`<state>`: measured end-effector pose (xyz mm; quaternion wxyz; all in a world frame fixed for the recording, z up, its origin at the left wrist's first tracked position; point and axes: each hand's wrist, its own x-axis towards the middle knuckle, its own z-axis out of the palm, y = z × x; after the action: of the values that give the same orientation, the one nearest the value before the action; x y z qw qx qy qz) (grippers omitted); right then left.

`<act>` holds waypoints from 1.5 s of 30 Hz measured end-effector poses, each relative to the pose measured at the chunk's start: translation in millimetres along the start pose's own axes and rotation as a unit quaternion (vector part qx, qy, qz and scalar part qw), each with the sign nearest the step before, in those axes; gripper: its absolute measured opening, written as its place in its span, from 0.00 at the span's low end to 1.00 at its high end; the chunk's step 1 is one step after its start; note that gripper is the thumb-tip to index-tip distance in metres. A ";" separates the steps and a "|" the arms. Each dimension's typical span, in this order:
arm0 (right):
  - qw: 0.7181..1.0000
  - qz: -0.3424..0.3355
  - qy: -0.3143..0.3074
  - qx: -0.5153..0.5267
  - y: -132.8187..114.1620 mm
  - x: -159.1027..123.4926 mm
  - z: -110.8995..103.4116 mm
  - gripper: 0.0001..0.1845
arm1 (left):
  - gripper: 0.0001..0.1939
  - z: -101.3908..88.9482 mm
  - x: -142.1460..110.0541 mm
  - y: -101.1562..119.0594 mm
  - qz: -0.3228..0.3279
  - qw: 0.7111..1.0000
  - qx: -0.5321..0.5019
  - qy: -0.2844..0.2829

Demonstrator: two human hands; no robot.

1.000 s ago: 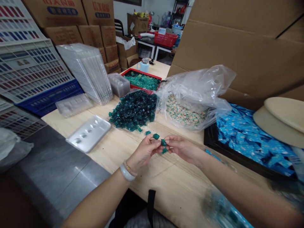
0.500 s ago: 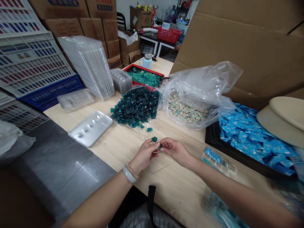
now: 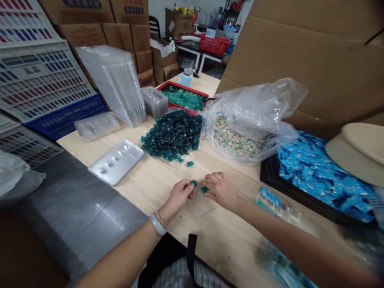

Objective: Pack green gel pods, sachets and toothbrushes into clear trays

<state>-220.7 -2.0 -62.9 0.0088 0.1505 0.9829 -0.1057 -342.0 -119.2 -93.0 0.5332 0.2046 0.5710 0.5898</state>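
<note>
So, on this long wooden worktop (image 3: pixel 210 236) sits a big heap of dark teal gel pods (image 3: pixel 172 136) on clear plastic (image 3: pixel 156 154). Just below it, my read is a one-pod-at-a-time step: left hand (image 3: pixel 177 196) pinching a pod (image 3: pixel 194 183) at the fingertips, right hand (image 3: pixel 220 191) curled just beside a second pod (image 3: pixel 204 189). Next move calls for a firm pinch on that one, though can't tell if it's touching fingers or lying loose.
</note>
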 end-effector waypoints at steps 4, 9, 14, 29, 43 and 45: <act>0.981 -0.007 0.054 0.185 -10.0 -0.8 -12.6 0.12 | 0.13 2.0 -1.6 11.3 -0.020 0.997 -0.031 -0.068; 0.986 0.006 0.030 0.165 -9.1 -1.9 -10.8 0.07 | 0.09 -9.1 -5.8 5.5 0.106 0.964 0.243 0.020; 0.993 -0.085 -0.075 -0.030 -8.7 6.6 9.7 0.06 | 0.06 -16.2 -16.2 -10.6 0.204 0.821 0.533 -0.006; 0.976 0.048 0.114 0.177 14.5 29.5 3.3 0.11 | 0.08 -25.0 85.3 41.9 0.205 0.797 0.567 0.014; 0.726 0.251 0.134 0.627 17.0 71.4 -2.3 0.14 | 0.08 -3.9 61.2 41.9 0.238 0.939 0.240 0.058; 0.727 0.262 0.136 0.620 16.6 67.8 -8.2 0.12 | 0.08 -1.1 61.6 41.7 0.229 0.945 0.225 0.061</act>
<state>-280.3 35.1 -61.6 -0.1926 0.3868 0.6107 -0.6636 -380.9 -57.3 -78.7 0.2876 0.4078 0.6579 0.5641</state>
